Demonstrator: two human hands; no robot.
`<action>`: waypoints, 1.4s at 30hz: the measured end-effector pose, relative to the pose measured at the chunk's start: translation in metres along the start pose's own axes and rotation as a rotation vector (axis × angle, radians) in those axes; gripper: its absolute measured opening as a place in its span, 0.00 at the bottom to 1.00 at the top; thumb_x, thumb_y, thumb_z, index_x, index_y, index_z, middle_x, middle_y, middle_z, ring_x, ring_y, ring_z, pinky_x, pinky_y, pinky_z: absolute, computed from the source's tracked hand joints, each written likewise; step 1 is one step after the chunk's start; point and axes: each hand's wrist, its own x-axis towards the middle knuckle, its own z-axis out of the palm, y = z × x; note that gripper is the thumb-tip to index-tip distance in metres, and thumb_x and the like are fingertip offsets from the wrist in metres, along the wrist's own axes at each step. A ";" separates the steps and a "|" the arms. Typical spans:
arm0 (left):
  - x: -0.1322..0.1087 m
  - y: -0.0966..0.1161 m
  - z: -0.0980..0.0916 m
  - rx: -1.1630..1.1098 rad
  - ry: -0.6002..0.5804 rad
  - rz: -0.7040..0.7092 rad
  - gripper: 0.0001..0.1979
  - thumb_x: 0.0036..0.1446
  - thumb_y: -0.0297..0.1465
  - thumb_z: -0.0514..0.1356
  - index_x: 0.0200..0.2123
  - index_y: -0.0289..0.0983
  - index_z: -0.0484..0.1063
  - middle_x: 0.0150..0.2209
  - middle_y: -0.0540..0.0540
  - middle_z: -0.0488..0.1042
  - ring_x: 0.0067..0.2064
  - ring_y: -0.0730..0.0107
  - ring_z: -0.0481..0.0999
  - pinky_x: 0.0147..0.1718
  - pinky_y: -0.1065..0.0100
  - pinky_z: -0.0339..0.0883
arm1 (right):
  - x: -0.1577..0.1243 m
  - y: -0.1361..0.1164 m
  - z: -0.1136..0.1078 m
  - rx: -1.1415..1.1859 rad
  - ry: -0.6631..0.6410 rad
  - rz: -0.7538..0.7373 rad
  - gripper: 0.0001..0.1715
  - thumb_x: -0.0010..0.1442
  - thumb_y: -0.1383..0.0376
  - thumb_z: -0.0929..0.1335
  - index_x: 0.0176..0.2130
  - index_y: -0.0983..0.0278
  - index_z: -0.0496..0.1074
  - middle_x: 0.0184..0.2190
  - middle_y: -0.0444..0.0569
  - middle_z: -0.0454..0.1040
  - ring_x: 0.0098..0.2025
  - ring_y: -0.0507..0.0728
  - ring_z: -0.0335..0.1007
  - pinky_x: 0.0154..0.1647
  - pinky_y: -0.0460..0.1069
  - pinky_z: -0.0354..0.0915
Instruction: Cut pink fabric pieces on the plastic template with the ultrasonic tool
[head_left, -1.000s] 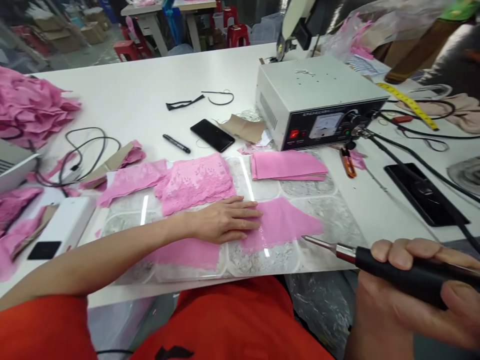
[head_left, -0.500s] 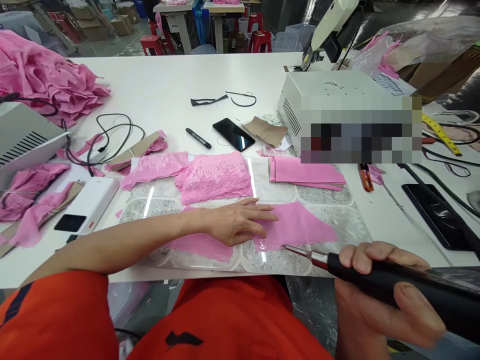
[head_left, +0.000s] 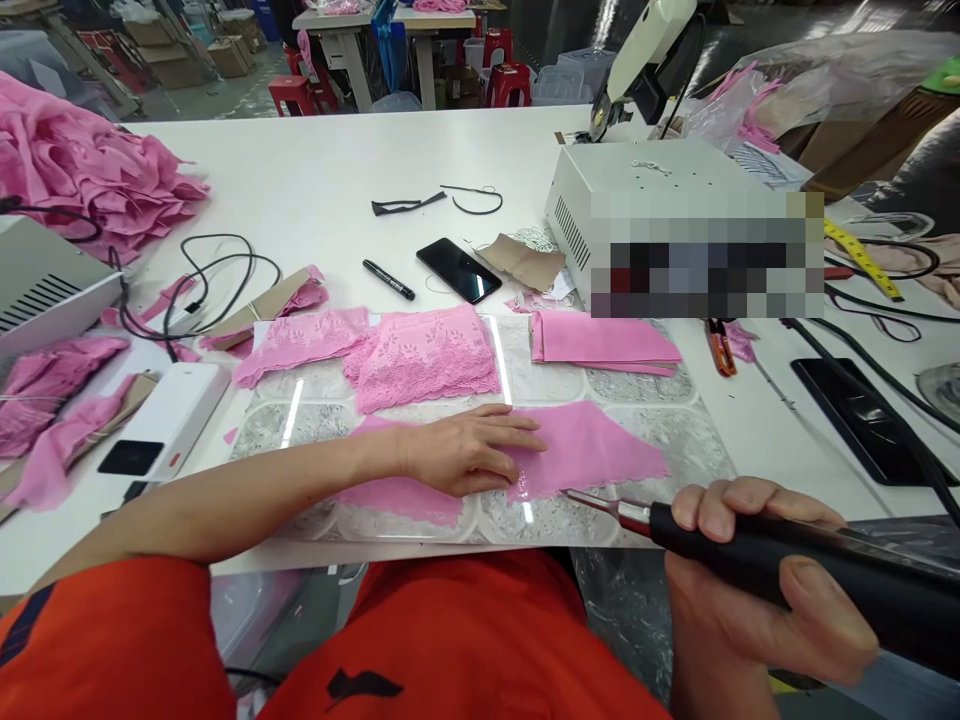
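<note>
My left hand [head_left: 469, 450] lies palm down with its fingers stretched over pink fabric, holding nothing. Under and right of the fingertips is a flat pink fabric piece [head_left: 592, 450] with a slanted right end. Another pink piece [head_left: 409, 500] shows below my left wrist, partly covered by it. My right hand [head_left: 765, 570] is wrapped round a thick black-handled tool [head_left: 720, 545] with a thin metal tip. That tip meets or hovers at the lower edge of the right fabric piece; contact is unclear. Pink lace pieces [head_left: 427, 355] lie just beyond my left hand.
A marble-patterned mat [head_left: 667, 440] lies under the fabric. Folded pink fabric [head_left: 600, 342], a phone [head_left: 459, 270], a marker [head_left: 388, 280] and a grey box-shaped machine [head_left: 645, 180] stand or lie behind. At left are a white power bank [head_left: 169, 420], cables and a pink pile [head_left: 82, 170].
The view has shifted slightly, moving the surroundings a little to the left. Both hands keep nearly the same positions on the fabric and the tool.
</note>
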 end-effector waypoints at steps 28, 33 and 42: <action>-0.017 0.001 0.010 0.001 -0.068 0.026 0.26 0.65 0.43 0.54 0.60 0.34 0.66 0.65 0.41 0.60 0.69 0.58 0.52 0.68 0.53 0.27 | -0.028 0.005 0.028 0.059 -0.298 0.074 0.10 0.54 0.62 0.70 0.39 0.59 0.71 0.31 0.43 0.66 0.24 0.50 0.60 0.24 0.51 0.60; -0.018 0.000 0.012 0.029 -0.034 0.060 0.27 0.65 0.44 0.54 0.60 0.32 0.66 0.64 0.40 0.61 0.69 0.57 0.53 0.68 0.53 0.26 | -0.028 0.006 0.029 0.067 -0.306 0.063 0.10 0.54 0.62 0.70 0.39 0.60 0.71 0.31 0.43 0.66 0.23 0.50 0.60 0.23 0.51 0.60; -0.018 -0.001 0.014 0.050 -0.028 0.079 0.27 0.65 0.44 0.53 0.59 0.32 0.66 0.64 0.40 0.61 0.68 0.57 0.54 0.68 0.54 0.26 | -0.027 0.006 0.028 0.077 -0.300 0.065 0.11 0.54 0.62 0.70 0.39 0.60 0.71 0.31 0.43 0.66 0.24 0.50 0.60 0.24 0.51 0.60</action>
